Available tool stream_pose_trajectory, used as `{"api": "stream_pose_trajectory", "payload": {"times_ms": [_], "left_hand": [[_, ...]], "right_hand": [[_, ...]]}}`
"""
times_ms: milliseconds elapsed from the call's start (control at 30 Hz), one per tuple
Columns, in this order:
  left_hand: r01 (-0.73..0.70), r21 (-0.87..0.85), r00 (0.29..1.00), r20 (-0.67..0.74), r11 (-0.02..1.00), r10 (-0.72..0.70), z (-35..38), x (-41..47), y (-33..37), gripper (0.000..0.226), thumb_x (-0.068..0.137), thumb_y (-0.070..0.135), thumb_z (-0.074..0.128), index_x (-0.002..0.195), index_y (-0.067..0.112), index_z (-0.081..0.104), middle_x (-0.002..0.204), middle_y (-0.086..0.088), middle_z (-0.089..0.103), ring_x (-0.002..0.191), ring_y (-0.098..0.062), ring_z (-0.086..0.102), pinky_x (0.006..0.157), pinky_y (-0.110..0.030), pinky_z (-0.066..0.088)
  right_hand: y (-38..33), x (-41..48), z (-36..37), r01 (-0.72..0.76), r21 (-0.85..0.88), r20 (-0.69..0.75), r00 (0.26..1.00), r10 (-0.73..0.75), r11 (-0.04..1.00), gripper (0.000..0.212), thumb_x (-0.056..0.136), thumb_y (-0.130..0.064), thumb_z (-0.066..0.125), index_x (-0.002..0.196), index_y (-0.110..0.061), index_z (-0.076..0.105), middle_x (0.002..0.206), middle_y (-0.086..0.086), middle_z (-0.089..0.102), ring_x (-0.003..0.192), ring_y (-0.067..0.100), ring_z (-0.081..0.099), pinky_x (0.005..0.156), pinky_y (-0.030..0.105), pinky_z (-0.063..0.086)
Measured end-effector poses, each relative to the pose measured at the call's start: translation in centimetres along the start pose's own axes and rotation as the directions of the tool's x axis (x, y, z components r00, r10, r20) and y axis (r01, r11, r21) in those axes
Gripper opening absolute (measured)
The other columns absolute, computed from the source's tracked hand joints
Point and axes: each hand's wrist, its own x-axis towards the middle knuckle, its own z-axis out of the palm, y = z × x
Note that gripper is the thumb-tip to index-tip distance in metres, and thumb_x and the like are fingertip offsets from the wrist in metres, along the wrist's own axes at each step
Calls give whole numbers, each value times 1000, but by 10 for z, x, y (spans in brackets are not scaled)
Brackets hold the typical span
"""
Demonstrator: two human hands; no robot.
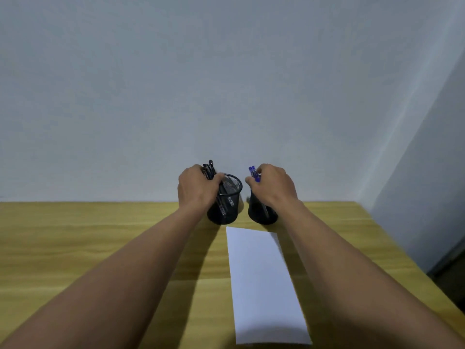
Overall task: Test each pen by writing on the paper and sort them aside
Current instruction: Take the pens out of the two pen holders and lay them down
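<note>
Reaching across the desk (pixel 100 235) in the head view, the left hand (pixel 195 187) closes its grip round a bunch of black pens (pixel 208 168) standing in the left mesh cup (pixel 227 205), while the right hand (pixel 273 187) pinches the blue pens (pixel 253 172) in the right mesh cup (pixel 261 214), just beyond the blank paper (pixel 261 280). Drawing one pen straight up, not a fistful, should keep the cups from tipping. White lettering on the left mesh cup is too blurred to read.
</note>
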Motion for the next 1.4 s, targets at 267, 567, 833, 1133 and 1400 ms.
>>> {"api": "stream_pose_trajectory", "payload": {"times_ms": [267,567,833,1133,1400], "left_hand": [[131,-131,991,18,983,-130,11,6,2,22,81,37,73,85,16,69,83,-2,70,85,-26,63,69,-30,43],[81,-159,996,-11,984,-84,10,2,7,15,85,33,71,81,20,64,83,2,66,92,-28,62,78,-37,50],[-50,-164,999,-1,985,51,7,4,9,25,89,30,68,112,23,63,99,-3,72,95,-28,64,84,-39,52],[-184,-96,982,24,978,187,6,4,13,47,95,9,50,128,42,47,86,8,70,83,-24,56,70,-28,38],[-244,-42,967,58,969,247,1,5,16,47,94,10,50,128,43,49,73,12,60,76,-24,56,67,-28,37]], "right_hand": [[-2,9,11,-57,40,-33,998,58,998,24,95,-22,53,78,-6,57,83,13,63,78,39,55,63,34,38],[4,10,0,-43,73,-22,999,45,996,21,93,-20,55,76,-8,56,87,18,66,83,42,59,65,34,41],[7,7,-6,-14,93,-54,998,19,996,21,96,-22,56,81,-9,61,86,14,68,83,40,59,65,35,43],[15,6,-8,63,66,-79,995,-58,996,36,101,-23,51,137,-26,57,116,13,71,105,37,64,82,37,48],[18,4,-15,65,91,-93,994,-57,994,37,99,-22,50,135,-24,60,111,12,73,104,37,65,84,39,53]]}}
